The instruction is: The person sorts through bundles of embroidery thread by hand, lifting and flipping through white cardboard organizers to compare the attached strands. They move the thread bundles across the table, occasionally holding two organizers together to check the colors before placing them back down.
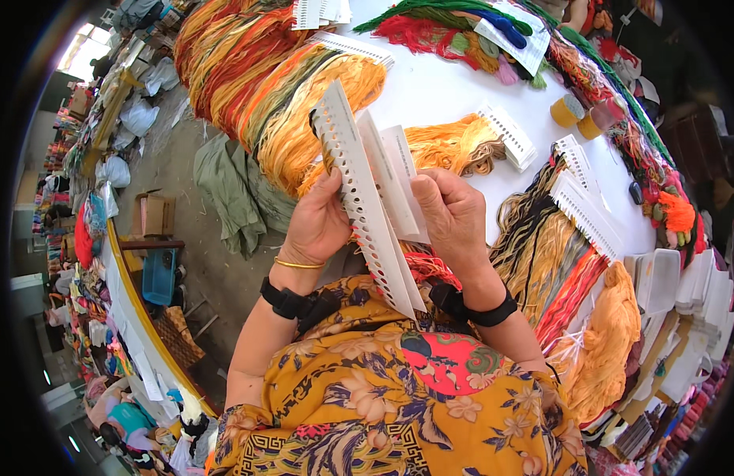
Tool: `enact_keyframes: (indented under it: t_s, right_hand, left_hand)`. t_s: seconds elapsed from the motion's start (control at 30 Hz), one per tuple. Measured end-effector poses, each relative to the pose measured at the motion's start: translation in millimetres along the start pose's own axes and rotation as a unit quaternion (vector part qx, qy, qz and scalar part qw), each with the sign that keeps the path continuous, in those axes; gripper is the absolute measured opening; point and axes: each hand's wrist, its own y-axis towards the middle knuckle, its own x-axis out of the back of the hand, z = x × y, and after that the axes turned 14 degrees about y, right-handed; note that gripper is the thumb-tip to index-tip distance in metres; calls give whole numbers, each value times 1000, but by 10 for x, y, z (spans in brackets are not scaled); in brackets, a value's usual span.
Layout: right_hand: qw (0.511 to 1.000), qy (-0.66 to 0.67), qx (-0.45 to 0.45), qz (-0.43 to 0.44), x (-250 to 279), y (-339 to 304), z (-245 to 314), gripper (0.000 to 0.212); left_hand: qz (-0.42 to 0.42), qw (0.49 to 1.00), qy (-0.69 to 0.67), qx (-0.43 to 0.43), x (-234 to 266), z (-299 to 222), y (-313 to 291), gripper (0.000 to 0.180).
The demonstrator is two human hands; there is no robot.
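Observation:
Upright in front of me is a long white card strip with a row of punched holes [357,178]. My left hand [318,224] is closed on its left edge, where dark thread shows near the top. My right hand [453,218] grips narrower white cards [400,186] beside the strip, thumb on top and fingers curled. Red and pink threads [427,268] hang below the cards, above my lap; where they attach is hidden. Just beyond my right hand, a golden-yellow thread bundle [446,144] lies on the white table [426,91], fixed to a punched card [507,136].
Orange, red and green thread hanks [240,67] drape over the table's left edge. Black, tan and red hanks [545,254] hang at the right, with an orange hank [609,349] nearby. Two thread spools [568,111] stand far right. A blue crate [159,276] sits on the floor.

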Motion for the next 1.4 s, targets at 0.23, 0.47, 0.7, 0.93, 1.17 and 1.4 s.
enact_keyframes:
  t_s: [0.23, 0.47, 0.7, 0.93, 1.17, 1.4]
  right_hand:
    - [996, 20, -80, 41, 50, -6, 65, 22]
    - [985, 111, -126, 42, 74, -71, 140, 22]
    - [998, -13, -50, -37, 201, -132, 447, 21]
    - [973, -216, 44, 67, -514, -358, 560, 21]
    - [952, -214, 82, 202, -1450, -478, 438, 25]
    - [984, 15, -159, 83, -1647, -262, -11, 28]
  left_hand:
    - [-36, 999, 36, -15, -115, -6, -92, 36]
    - [23, 1000, -12, 15, -73, -23, -89, 38]
    - [80, 996, -14, 21, -139, -208, -172, 44]
    - [45, 999, -3, 2, 141, -328, -448, 39]
    - [-8, 998, 13, -61, 506, -756, -1135, 43]
    - [176, 945, -1, -275, 1048, -2573, -2705, 35]
